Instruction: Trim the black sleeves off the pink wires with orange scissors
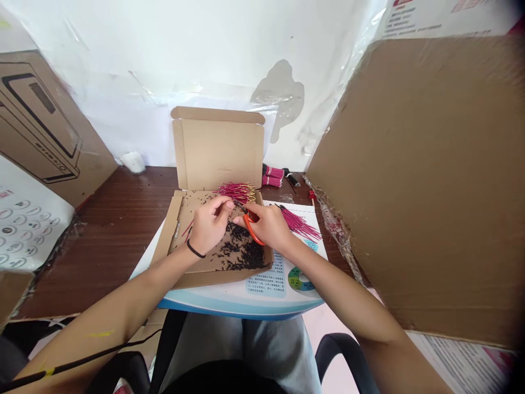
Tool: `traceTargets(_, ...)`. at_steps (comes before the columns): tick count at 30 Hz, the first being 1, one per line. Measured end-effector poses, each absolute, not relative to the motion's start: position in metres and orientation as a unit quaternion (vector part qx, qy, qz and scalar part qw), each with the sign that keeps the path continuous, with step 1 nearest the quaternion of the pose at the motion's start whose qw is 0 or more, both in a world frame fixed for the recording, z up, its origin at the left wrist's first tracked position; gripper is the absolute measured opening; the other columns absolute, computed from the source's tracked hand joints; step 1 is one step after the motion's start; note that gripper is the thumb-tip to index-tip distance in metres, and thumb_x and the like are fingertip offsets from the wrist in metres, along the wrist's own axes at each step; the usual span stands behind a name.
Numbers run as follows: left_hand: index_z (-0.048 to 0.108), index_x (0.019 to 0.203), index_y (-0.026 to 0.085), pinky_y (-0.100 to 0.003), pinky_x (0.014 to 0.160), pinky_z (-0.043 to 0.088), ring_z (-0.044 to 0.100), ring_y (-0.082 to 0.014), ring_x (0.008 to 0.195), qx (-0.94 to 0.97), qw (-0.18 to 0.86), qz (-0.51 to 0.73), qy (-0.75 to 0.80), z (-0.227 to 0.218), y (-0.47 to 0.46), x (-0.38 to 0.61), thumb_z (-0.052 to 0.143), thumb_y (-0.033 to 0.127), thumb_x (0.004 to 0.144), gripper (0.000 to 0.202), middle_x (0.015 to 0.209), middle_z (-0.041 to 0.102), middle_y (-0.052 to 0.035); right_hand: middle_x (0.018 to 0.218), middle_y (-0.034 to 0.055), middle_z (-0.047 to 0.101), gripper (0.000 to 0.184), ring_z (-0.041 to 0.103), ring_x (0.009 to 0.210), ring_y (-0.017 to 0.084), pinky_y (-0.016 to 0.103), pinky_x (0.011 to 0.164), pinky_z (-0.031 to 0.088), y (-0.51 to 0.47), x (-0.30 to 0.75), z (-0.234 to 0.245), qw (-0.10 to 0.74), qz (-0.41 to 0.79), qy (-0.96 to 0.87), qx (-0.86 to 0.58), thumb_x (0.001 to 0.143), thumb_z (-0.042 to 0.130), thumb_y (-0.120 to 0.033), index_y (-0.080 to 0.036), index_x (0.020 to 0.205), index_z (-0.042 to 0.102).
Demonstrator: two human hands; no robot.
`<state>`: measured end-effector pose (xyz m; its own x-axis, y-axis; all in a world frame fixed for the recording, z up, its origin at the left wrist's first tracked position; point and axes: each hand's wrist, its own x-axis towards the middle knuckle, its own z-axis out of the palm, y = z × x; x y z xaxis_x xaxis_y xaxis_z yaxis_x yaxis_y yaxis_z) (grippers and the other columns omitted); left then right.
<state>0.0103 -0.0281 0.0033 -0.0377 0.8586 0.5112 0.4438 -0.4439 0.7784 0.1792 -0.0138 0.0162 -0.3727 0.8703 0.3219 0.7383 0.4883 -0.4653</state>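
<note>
While the right hand grips orange scissors, the left hand pinches a wire at the blades; black clippings already heap in the box below the hands, with plenty of pink wires lying just beyond them.

Orange scissors in the right hand — left hand at the blades, over black clippings in a cardboard box

Lighting is bright and diffuse, with soft shadows under the left hand and right hand; mild glare shows on the plastic sheeting. Wide-angle distortion bends the frame edges, including the cardboard panel, and the right corners darken and blur.
</note>
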Motion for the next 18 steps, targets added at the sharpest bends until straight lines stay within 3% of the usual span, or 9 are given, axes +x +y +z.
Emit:
traceTargets(6, 0.056, 0.081, 0.021, -0.024, 0.049, 0.036, 0.047, -0.0126, 0.053, 0.651, 0.234, 0.519, 0.502, 0.001, -0.028, 0.011, 0.043, 0.051, 0.096, 0.036, 0.059, 0.051, 0.0017, 0.070, 0.0038, 0.070, 0.039, 0.059, 0.063, 0.015, 0.024, 0.060, 0.032, -0.012, 0.179, 0.014, 0.260, 0.118, -0.835, -0.471, 0.086, 0.064, -0.054, -0.021, 0.104, 0.073)
traceTargets(11, 0.042, 0.067, 0.020, -0.021, 0.041, 0.031, 0.034, -0.0074, 0.044, 0.593, 0.430, 0.527, 0.430, 0.006, -0.028, 0.016, 0.050, 0.062, 0.089, 0.048, 0.056, 0.037, 0.0061, 0.078, 0.0072, 0.074, 0.044, 0.064, 0.070, 0.017, 0.024, 0.061, 0.034, -0.010, 0.180, 0.011, 0.257, 0.093, -0.845, -0.460, 0.090, 0.058, -0.057, -0.019, 0.109, 0.072)
traceTargets(14, 0.039, 0.064, 0.020, -0.020, 0.039, 0.027, 0.033, -0.0055, 0.041, 0.562, 0.513, 0.516, 0.393, 0.013, -0.028, 0.017, 0.055, 0.060, 0.086, 0.049, 0.056, 0.037, 0.0066, 0.075, 0.0065, 0.073, 0.044, 0.063, 0.067, 0.017, 0.025, 0.060, 0.032, -0.009, 0.181, 0.011, 0.255, 0.078, -0.847, -0.461, 0.089, 0.058, -0.058, -0.019, 0.104, 0.073)
traceTargets(18, 0.047, 0.067, 0.019, -0.021, 0.040, 0.031, 0.037, -0.0062, 0.040, 0.586, 0.459, 0.517, 0.423, 0.016, -0.027, 0.015, 0.051, 0.055, 0.091, 0.044, 0.053, 0.042, 0.0054, 0.070, 0.0048, 0.071, 0.042, 0.059, 0.062, 0.016, 0.024, 0.060, 0.032, -0.011, 0.181, 0.014, 0.272, 0.088, -0.828, -0.483, 0.088, 0.058, -0.059, -0.021, 0.098, 0.073)
